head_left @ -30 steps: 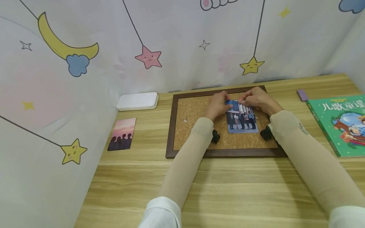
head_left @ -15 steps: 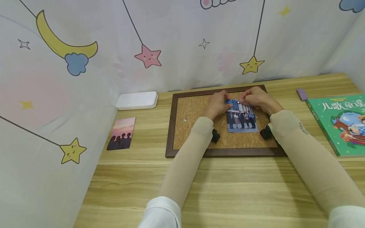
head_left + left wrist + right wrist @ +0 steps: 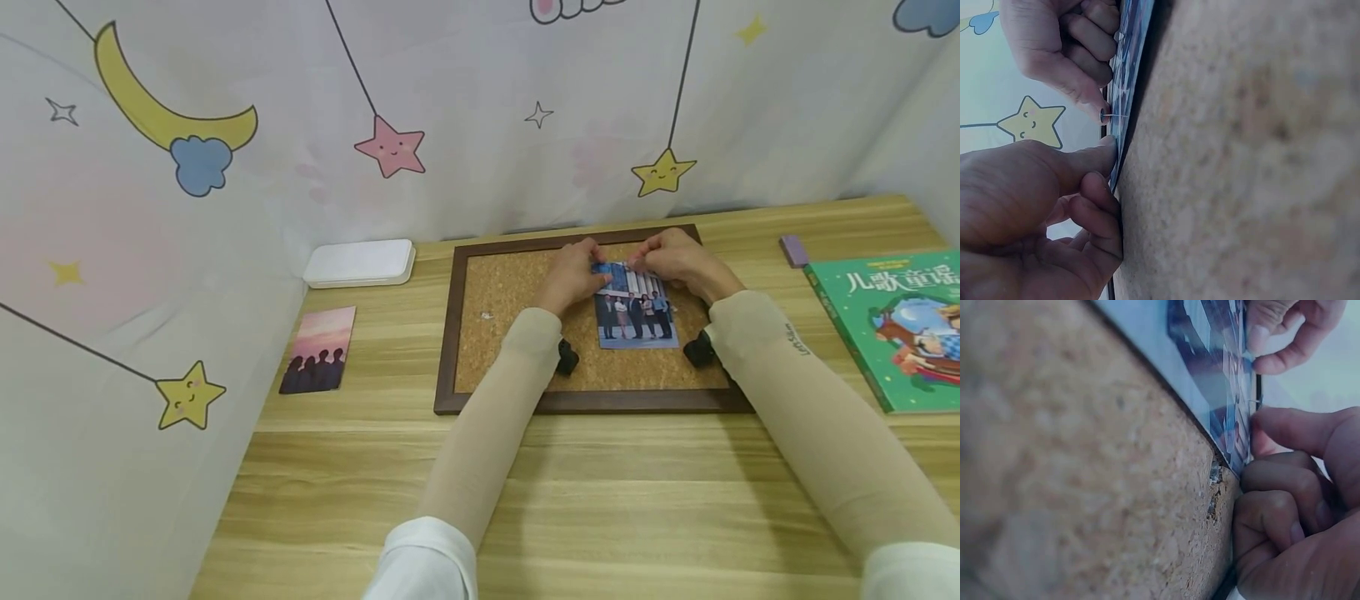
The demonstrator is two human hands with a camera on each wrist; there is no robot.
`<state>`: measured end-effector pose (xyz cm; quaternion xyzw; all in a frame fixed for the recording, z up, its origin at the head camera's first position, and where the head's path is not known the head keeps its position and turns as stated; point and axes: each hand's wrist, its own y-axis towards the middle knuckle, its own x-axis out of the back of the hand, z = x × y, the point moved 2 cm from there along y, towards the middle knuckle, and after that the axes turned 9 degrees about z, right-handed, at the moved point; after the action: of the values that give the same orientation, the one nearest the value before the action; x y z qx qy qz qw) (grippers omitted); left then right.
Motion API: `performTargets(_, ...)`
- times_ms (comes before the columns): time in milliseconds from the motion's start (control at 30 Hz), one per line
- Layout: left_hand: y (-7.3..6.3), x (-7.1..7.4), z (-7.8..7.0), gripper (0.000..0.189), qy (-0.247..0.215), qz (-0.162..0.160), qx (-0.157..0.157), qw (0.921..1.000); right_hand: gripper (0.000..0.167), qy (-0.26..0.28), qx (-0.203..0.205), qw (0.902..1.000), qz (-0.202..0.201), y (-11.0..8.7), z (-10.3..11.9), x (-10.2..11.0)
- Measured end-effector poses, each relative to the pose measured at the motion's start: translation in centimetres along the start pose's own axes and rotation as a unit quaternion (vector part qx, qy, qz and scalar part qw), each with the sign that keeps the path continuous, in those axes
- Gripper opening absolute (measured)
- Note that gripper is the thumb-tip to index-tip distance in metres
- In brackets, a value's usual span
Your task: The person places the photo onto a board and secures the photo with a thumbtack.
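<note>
A photo of several people in business clothes lies on a cork board with a dark brown frame. At the photo's upper left corner, my left hand pinches its edge, the thumb on the printed side. My right hand holds a small thumbtack by its head at the photo's top edge. In the left wrist view the tack's thin pin points at the photo, with its shaft still showing. The right hand's other fingers are curled against the board.
Left of the board lie a second photo with silhouettes at sunset and a white case. To the right are a purple block and a green children's book. A patterned curtain hangs behind the table.
Both hands stay at the photo's top edge. The right fingertips shift very slightly, and the bright glint at them is fainter now. The head view has tilted a little.
</note>
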<state>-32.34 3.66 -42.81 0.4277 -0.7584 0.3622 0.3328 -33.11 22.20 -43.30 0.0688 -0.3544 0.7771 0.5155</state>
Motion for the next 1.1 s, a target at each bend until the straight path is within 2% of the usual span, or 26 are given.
performTargets(233, -0.05, -0.06, 0.13, 0.030, 0.003, -0.003, 0.004, 1.0000, 0.023, -0.004, 0.000, 1.0000, 0.003, 0.45, -0.09, -0.10)
performTargets(633, -0.16, -0.10, -0.03, 0.029, -0.015, -0.004, 0.000, 0.9999, 0.024, -0.010, 0.005, 0.9999, 0.003, 0.13, -0.04, -0.09)
performTargets(1100, -0.09, -0.11, -0.07, 0.029, -0.015, -0.002, 0.000, 0.9999, 0.024, -0.008, 0.011, 0.9999, 0.008, -0.07, 0.04, -0.12)
